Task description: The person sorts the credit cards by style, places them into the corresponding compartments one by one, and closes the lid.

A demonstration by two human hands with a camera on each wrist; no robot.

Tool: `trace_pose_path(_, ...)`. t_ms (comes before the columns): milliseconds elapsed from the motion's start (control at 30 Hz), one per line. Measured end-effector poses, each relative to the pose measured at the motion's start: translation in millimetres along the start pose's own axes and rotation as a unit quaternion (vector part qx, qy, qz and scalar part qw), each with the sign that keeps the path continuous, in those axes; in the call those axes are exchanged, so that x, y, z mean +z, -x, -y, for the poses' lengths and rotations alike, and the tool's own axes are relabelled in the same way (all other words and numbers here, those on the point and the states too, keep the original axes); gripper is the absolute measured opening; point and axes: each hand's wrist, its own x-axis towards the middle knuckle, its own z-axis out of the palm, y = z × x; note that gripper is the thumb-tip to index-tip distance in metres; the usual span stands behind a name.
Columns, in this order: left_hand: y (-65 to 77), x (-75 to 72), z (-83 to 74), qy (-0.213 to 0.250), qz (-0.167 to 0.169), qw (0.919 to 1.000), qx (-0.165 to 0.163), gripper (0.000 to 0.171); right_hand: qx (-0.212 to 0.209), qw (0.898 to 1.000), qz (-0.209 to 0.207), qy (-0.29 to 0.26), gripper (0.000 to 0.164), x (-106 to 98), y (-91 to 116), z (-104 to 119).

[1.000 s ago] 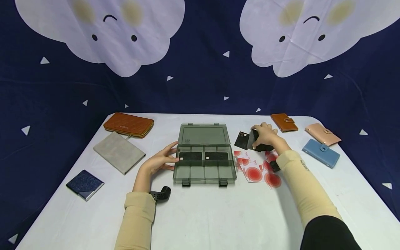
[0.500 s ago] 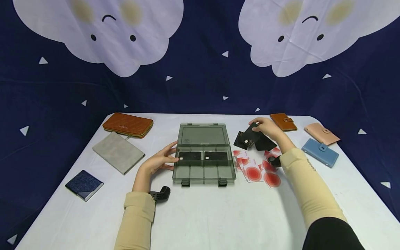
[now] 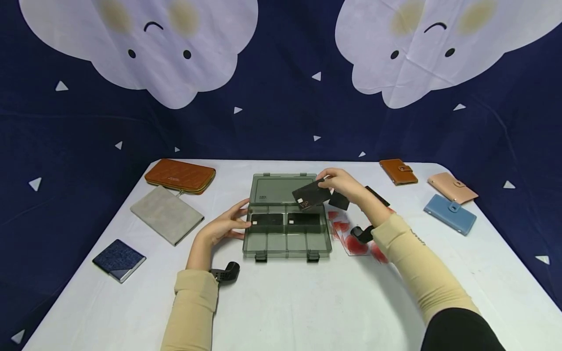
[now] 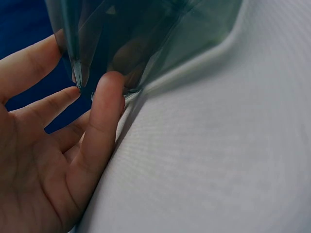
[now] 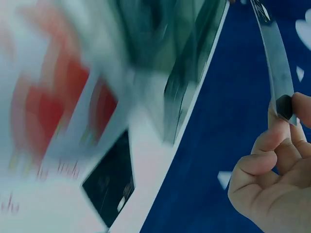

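Below a translucent grey-green divided box (image 3: 275, 246), open with its lid leaning back, lies white cloth. Two black cards with chips, a left one (image 3: 270, 220) and a right one (image 3: 307, 222), lie in its upper compartments. My left hand (image 3: 220, 227) touches the box's left side with mostly straight, spread fingers. Over the box's right part, my right hand (image 3: 343, 183) pinches a black VIP card (image 3: 310, 196) by its edge. The right wrist view shows that card (image 5: 279, 58) nearly edge-on, between thumb and fingers. More black cards (image 3: 339, 201) lie under the right forearm, partly hidden.
Red-and-white patterned cards (image 3: 354, 243) spread right of the box. A brown wallet (image 3: 398, 172), a pink one (image 3: 453, 188) and a blue one (image 3: 451, 215) lie at right. At left are a brown zip purse (image 3: 181, 174), a grey folder (image 3: 167, 214) and a navy holder (image 3: 118, 260).
The right hand has lifted a black card from the pile and carried it left, over the box. My left hand keeps its place at the box's side.
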Motion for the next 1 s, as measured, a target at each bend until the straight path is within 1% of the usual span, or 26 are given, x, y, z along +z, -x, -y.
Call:
trace_pose_path(100,-0.4,-0.2,0.1,-0.001,0.001,1.0000,0.001,0.080,-0.005,1.000,0.028,0.006,0.022,15,0,9)
trace_pose_path(233,0.0,-0.2,-0.4,-0.003,0.003,1.0000,0.002,0.080,0.008,0.998,0.067,-0.005,0.023,34,-2,20)
trace_pose_path(333,-0.1,-0.2,-0.4,-0.003,0.003,1.0000,0.002,0.080,0.010,0.997,0.080,-0.003,0.022,48,-5,25)
trace_pose_path(467,-1.1,0.1,0.7,-0.002,0.000,1.0000,0.000,0.080,0.014,0.996,0.090,0.026,0.021,66,-9,31)
trace_pose_path(567,-1.6,0.1,1.5,-0.001,-0.001,1.0000,-0.001,0.080,0.021,0.993,0.106,0.051,0.021,78,-12,34)
trace_pose_path(667,-1.3,0.3,1.2,0.001,0.000,1.0000,-0.004,0.080,0.020,0.989,0.124,0.078,0.020,88,-12,35)
trace_pose_path(800,-0.9,0.7,0.2,0.004,0.000,1.0000,-0.005,0.080,0.007,0.983,0.148,0.109,0.021,95,-10,36)
trace_pose_path(900,-1.2,0.7,0.2,0.004,0.000,1.0000,-0.005,0.079,0.007,0.977,0.173,0.127,0.028,97,-8,38)
trace_pose_path(1000,-1.0,0.5,0.5,0.003,0.001,1.0000,-0.004,0.079,0.021,0.966,0.203,0.159,0.037,98,-7,39)
